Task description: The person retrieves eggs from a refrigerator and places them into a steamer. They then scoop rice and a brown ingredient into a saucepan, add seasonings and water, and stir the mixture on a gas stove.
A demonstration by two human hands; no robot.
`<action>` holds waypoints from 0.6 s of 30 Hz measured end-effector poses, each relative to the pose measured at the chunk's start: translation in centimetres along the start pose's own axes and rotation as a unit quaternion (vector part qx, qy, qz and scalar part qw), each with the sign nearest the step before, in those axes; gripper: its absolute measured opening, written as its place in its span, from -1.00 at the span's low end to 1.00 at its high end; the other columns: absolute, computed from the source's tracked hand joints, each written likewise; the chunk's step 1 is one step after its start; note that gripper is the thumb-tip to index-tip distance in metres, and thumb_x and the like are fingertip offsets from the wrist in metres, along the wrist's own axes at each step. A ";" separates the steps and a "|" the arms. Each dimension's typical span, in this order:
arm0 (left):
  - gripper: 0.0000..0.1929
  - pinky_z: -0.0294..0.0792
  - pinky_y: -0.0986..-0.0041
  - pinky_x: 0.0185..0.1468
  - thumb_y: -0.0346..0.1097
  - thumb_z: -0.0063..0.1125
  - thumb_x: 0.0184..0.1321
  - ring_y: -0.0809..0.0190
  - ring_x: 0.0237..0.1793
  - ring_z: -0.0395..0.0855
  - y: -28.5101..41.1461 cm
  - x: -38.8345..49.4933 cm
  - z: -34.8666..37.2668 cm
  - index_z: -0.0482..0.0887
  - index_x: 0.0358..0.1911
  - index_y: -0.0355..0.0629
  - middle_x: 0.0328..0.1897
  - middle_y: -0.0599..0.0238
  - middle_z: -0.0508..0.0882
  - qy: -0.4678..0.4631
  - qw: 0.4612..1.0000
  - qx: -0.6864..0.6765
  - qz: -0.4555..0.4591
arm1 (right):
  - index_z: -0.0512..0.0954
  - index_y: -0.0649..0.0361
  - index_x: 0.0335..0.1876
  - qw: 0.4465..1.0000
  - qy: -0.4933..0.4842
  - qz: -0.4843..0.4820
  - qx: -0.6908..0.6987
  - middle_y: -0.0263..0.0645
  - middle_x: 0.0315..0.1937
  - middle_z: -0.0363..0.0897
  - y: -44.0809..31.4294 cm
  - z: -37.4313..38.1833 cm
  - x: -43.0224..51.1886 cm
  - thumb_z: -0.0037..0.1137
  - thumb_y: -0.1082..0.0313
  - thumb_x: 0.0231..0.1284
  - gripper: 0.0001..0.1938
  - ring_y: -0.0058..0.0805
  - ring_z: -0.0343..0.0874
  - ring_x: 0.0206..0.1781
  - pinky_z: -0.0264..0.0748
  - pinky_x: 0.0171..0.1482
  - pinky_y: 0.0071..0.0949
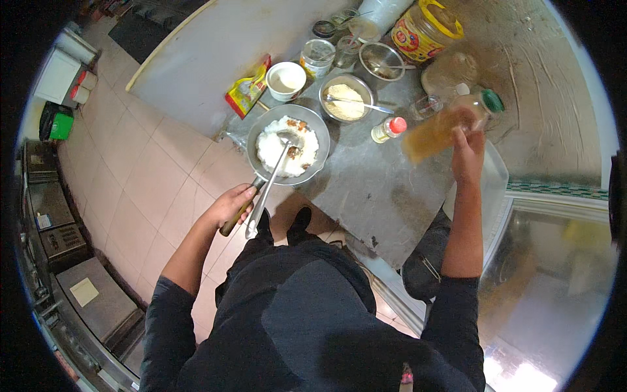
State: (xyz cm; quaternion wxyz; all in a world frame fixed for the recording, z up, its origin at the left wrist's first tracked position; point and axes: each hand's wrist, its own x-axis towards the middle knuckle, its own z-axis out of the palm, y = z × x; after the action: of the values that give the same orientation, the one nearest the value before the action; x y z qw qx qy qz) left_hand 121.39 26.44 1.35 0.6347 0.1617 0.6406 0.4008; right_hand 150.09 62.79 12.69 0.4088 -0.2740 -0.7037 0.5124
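My left hand (231, 206) grips the handle of a metal pan (322, 132) at the table's left edge. White granular food (271, 152), which looks like cooked rice, lies in the pan with small heaps of reddish-brown seasoning on it. A long-handled metal ladle (274, 179) rests in the pan, its handle end beside my left fingers. Over the table's right side, my right hand (469, 152) is closed around a clear bottle (433, 132) with a green cap. Motion blurs the bottle; its contents are amber, and it is tilted almost onto its side.
Around the pan stand a yellow-red packet (247, 90), a white tub (285, 83), a steel bowl of pale yellow powder (345, 100) and a small red-capped shaker (388, 129). Behind are another steel bowl (382, 61), jars and a large yellow-lidded container (425, 32). The grey table (362, 196) meets a wall.
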 end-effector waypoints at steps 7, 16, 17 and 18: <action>-0.59 0.23 0.63 -0.67 0.04 -0.15 0.25 0.46 -0.71 0.32 -0.3 0.3 -0.5 0.37 -0.08 -0.18 -0.61 0.44 0.38 -0.022 1.000 -0.018 0.001 | 0.44 0.27 -0.11 0.868 -0.328 0.373 0.002 -0.26 -0.33 0.48 0.3 10.4 -8.1 -0.02 0.02 0.14 -0.58 -0.49 0.47 -0.27 0.42 -0.14 -0.42; -0.62 0.24 0.64 -0.65 0.02 -0.13 0.25 0.46 -0.69 0.33 -0.5 0.4 -1.1 0.38 -0.08 -0.13 -0.58 0.43 0.41 -0.024 0.999 -0.031 0.004 | 0.44 0.32 -0.11 0.752 -0.341 0.564 -0.018 -0.15 -0.35 0.53 0.2 14.6 -9.5 -0.03 -0.18 0.08 -0.41 -0.39 0.55 -0.41 0.50 -0.38 -0.38; -0.62 0.24 0.64 -0.65 0.02 -0.13 0.25 0.46 -0.69 0.33 -0.5 0.4 -1.2 0.38 -0.08 -0.12 -0.58 0.43 0.41 -0.026 0.999 -0.030 0.006 | 0.44 0.33 -0.12 0.754 -0.345 0.559 -0.018 -0.14 -0.35 0.53 0.0 14.7 -9.5 -0.03 -0.18 0.08 -0.41 -0.39 0.55 -0.41 0.50 -0.38 -0.38; -0.62 0.23 0.64 -0.65 0.02 -0.13 0.25 0.46 -0.69 0.33 -0.4 0.4 -1.2 0.38 -0.08 -0.12 -0.58 0.43 0.41 -0.028 0.999 -0.029 0.008 | 0.44 0.34 -0.13 0.754 -0.343 0.560 -0.021 -0.14 -0.35 0.53 -0.2 14.8 -9.5 -0.03 -0.18 0.08 -0.41 -0.39 0.55 -0.42 0.50 -0.39 -0.38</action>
State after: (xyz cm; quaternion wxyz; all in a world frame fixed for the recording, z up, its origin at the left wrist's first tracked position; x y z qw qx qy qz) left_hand 120.32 26.07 0.62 0.6538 0.1596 0.6095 0.4190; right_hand 142.33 47.72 7.97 -0.2259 -0.4335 -0.5283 0.6942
